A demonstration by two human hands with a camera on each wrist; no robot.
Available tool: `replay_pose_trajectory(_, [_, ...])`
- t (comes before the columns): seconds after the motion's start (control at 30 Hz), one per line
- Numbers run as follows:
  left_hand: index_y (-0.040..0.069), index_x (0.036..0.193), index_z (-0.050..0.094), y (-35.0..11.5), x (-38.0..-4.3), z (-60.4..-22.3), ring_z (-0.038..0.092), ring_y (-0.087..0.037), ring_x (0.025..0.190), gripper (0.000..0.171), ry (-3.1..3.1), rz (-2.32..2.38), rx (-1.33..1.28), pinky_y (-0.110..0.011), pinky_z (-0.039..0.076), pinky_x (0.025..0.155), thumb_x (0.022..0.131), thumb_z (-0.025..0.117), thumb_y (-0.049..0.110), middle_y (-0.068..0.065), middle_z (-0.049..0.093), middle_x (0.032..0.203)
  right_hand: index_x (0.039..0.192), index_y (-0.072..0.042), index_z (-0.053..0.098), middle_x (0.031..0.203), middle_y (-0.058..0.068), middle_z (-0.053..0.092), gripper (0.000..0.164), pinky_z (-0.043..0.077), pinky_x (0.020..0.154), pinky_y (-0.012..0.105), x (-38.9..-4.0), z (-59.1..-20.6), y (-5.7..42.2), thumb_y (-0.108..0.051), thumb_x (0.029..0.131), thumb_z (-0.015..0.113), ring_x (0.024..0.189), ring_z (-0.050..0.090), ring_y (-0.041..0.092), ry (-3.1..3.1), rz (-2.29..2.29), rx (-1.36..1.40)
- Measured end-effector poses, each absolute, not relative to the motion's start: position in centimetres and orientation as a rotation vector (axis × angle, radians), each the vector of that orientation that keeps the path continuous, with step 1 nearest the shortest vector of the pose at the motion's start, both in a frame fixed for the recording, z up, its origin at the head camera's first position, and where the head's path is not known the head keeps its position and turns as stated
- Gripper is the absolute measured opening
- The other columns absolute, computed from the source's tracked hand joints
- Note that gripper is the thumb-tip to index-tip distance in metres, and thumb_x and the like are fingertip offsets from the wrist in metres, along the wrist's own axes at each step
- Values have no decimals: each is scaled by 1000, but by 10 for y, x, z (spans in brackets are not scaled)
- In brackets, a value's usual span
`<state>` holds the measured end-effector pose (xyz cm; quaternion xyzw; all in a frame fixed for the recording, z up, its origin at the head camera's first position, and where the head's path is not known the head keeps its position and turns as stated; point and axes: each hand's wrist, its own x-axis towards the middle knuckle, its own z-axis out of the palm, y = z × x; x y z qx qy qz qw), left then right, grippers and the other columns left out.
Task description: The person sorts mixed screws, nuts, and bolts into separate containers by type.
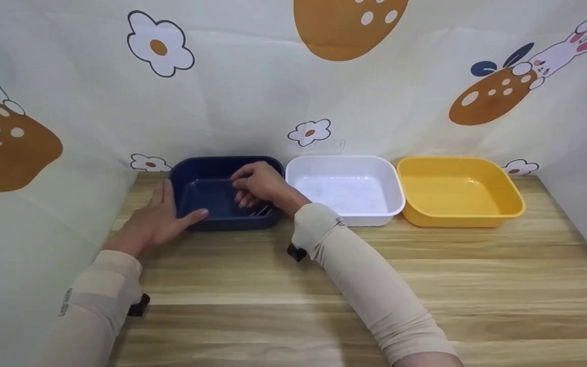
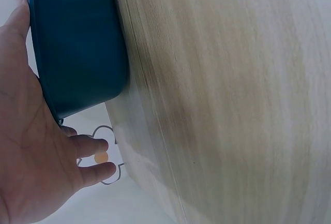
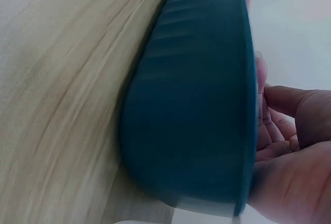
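Note:
A navy blue basin (image 1: pixel 222 223) stands at the left of a row against the back cloth. My left hand (image 1: pixel 158 219) rests at its left front corner, thumb over the front rim and straight fingers along the left side. Over the basin's right half, my right hand (image 1: pixel 260 186) has its fingers curled, with thumb and index tips together. No thing shows between those tips; I cannot tell whether something small is hidden there. Several thin pale sticks (image 1: pixel 261 210) lie in the basin's right front corner. In the right wrist view, the basin's wall (image 3: pixel 191 105) hides part of the right hand.
A white basin (image 1: pixel 345 220) stands right beside the navy one, and a yellow basin (image 1: pixel 456 221) adjoins it on the right. All stand on a wood-grain table (image 1: pixel 252 306). Behind them hangs a pale cloth (image 1: pixel 242 102) printed with flowers and rabbits; side walls flank the table.

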<state>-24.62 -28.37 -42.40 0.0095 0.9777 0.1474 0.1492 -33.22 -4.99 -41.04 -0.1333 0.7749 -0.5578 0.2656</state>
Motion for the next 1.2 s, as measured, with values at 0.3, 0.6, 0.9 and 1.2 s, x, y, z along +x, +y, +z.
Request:
replay_pose_trajectory(0.3, [-12,146,-20,-284,-245,-425,28,-63,129,122,2817,435,25,-68,32,103,85,30,82,-37,-11,154,117,-4,66,74,11,70,23,57,55,31,-316,-392,-36,-13,98,59,54,65,16,2054,-1519,-417])
replay_pose_trajectory(0.6, [-12,146,-19,-283,-246,-426,27,-64,129,124,2828,413,42,-68,34,100,83,28,85,-37,-11,155,114,-6,68,64,9,66,20,54,48,30,-269,-383,16,-13,96,61,47,62,14,2046,-1428,-564])
replay_pose_trajectory(0.9, [-14,144,-21,-288,-245,-425,24,-66,128,122,2810,408,72,-71,33,98,86,28,82,-40,-13,152,112,-9,69,63,5,67,19,53,47,29,-239,-396,81,-14,95,62,47,61,12,2058,-1389,-515])
replay_pose_trajectory(1.2, [-13,143,-25,-285,-248,-425,24,-67,127,123,2796,408,83,-71,35,96,85,28,83,-39,-16,152,119,-1,65,65,6,68,27,53,48,27,-222,-406,134,-15,96,61,49,62,11,2054,-1420,-429])
